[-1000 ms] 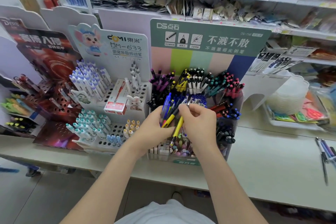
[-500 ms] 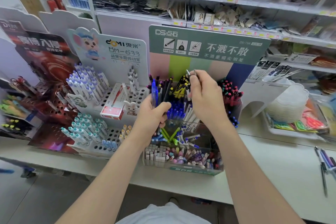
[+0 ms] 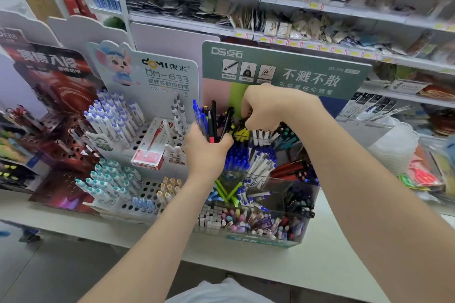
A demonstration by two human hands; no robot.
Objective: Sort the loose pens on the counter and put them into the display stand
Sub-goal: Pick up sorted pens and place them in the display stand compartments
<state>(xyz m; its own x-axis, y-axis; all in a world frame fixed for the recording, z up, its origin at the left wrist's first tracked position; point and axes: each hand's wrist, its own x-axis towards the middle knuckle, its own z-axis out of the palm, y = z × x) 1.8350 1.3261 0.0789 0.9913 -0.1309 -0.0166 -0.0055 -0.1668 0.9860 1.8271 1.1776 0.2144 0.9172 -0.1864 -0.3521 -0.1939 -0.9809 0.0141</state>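
A clear acrylic display stand (image 3: pixel 261 238) with a green header card sits on the counter, its tiered compartments full of pens. My left hand (image 3: pixel 205 152) grips a bunch of loose pens (image 3: pixel 208 120), blue, black and red, upright in front of the stand's back left row. My right hand (image 3: pixel 264 108) reaches over the back row, fingers curled down and pinching a pen among the yellow and black pens (image 3: pixel 240 131). The pen in my right fingers is mostly hidden.
A white pen rack (image 3: pixel 138 162) with a cartoon mouse card stands to the left, with a red box (image 3: pixel 150 152) on it. A red rack (image 3: pixel 56 135) sits further left. Stacked clear cups (image 3: pixel 394 145) stand at the right. Shelves of goods run behind.
Both hands rose from the stand's front tiers to its back row. My right hand carried one pen up and now pushes down among the yellow pens. My left hand's bunch followed upward.
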